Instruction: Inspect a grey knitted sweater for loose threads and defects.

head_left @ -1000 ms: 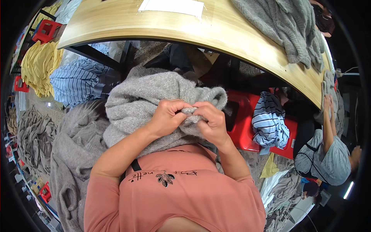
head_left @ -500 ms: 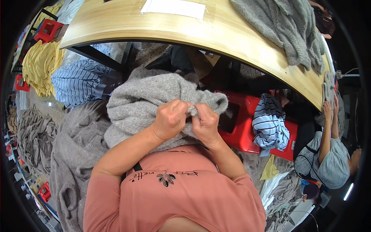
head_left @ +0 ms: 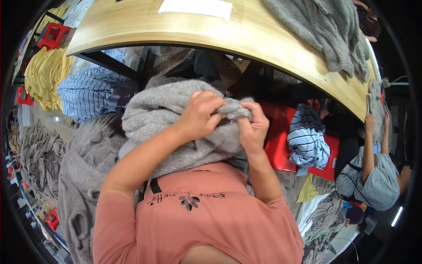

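Observation:
A grey fuzzy knit garment (head_left: 162, 110) lies bunched on my lap, its folds spilling toward the table. My left hand (head_left: 203, 111) is closed on a rolled edge of it, with the knuckles turned up. On the same band of knit, my right hand (head_left: 254, 126) pinches from the other side. A short stretch of the edge runs between the two hands, and loose knit hangs beneath it. Part of each hand's fingertips is hidden by the fabric.
Ahead stands a wood-topped table (head_left: 145, 26) with a white paper (head_left: 195, 9) and a grey knit pile (head_left: 323, 35). Red stools (head_left: 279, 154) and a striped bundle (head_left: 307, 136) are at right. Grey (head_left: 92, 163), striped and yellow (head_left: 46, 77) heaps lie left. Another person (head_left: 376, 176) works at far right.
Both hands have shifted to the right and slightly apart. The cuff-like loop of knit that stuck out past my right hand is now gathered between my hands.

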A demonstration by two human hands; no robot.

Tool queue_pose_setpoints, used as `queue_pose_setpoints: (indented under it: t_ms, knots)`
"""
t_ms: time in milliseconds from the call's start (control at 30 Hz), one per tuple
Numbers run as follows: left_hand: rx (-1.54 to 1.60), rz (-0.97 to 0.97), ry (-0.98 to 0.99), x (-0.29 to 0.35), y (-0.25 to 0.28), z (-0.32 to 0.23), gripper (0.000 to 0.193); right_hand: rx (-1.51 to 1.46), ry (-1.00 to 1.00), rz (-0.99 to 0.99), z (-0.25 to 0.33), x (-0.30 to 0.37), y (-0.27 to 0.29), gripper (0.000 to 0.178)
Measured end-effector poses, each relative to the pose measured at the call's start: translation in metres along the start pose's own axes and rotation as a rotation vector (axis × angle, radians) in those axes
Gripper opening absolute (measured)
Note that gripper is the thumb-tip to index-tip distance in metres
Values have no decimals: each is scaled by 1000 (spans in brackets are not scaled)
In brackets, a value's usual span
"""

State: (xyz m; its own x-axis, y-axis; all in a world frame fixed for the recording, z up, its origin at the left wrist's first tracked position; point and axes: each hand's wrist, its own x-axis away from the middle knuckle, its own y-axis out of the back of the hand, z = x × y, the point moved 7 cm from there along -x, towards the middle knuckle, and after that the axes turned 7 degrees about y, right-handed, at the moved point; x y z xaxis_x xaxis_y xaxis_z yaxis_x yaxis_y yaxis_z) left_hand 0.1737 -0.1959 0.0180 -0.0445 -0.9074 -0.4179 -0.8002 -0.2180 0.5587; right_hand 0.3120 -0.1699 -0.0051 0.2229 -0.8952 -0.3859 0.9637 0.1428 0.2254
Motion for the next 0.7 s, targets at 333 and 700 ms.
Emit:
queue_pose_setpoints:
  t_ms: [333,700]
  knots:
    - [403,206,602,-10,-27,44,11,51,-481,90,-41,54,22,28]
    - [480,39,677,-1,-24,59,12,-1226,-730,-156,-57,57,-11,37]
